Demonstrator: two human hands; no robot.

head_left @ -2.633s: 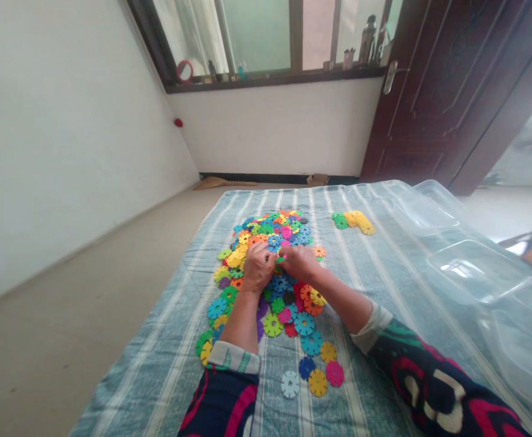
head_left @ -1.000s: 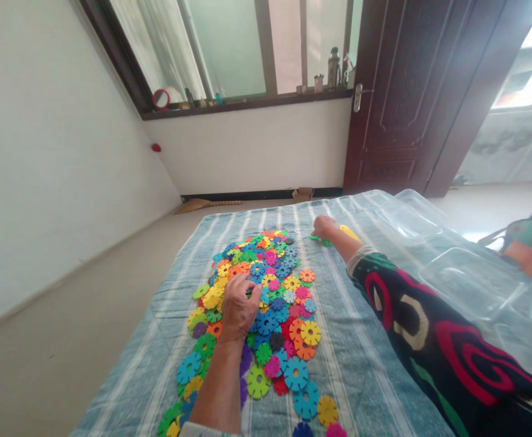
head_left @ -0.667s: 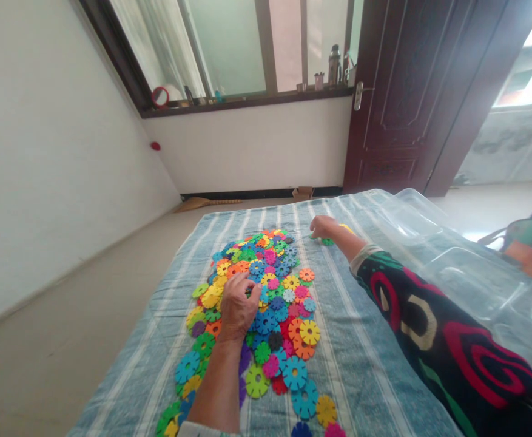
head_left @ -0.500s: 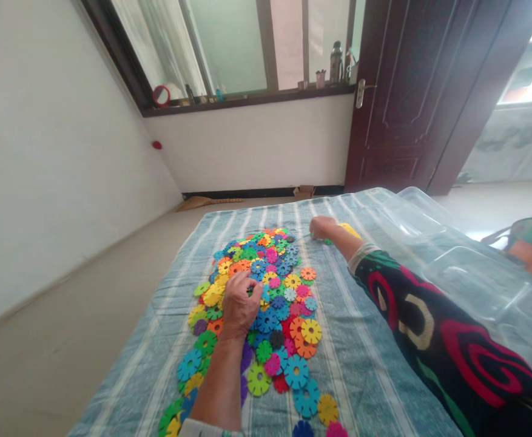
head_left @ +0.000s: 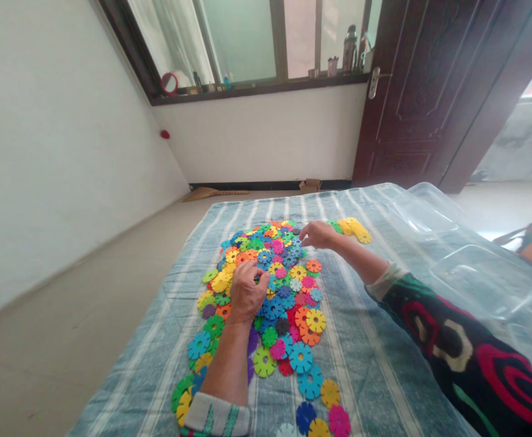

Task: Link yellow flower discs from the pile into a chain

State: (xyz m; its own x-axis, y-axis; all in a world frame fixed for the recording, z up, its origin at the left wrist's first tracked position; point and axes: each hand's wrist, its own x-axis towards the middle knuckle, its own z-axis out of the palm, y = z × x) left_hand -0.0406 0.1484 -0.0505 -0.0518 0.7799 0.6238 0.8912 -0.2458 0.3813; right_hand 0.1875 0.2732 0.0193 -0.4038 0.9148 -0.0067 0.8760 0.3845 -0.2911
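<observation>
Just a few green & yellow pcs (head_left: 348, 226) sit off the big pile (head_left: 272, 308) that's left, R hand (head_left: 318, 235) w/ fingers apart, L hand (head_left: 248, 292) curled, can't tell if pinching.

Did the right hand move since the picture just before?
Yes. Against the green and yellow row, the right hand has moved left, toward the colourful pile.
</observation>
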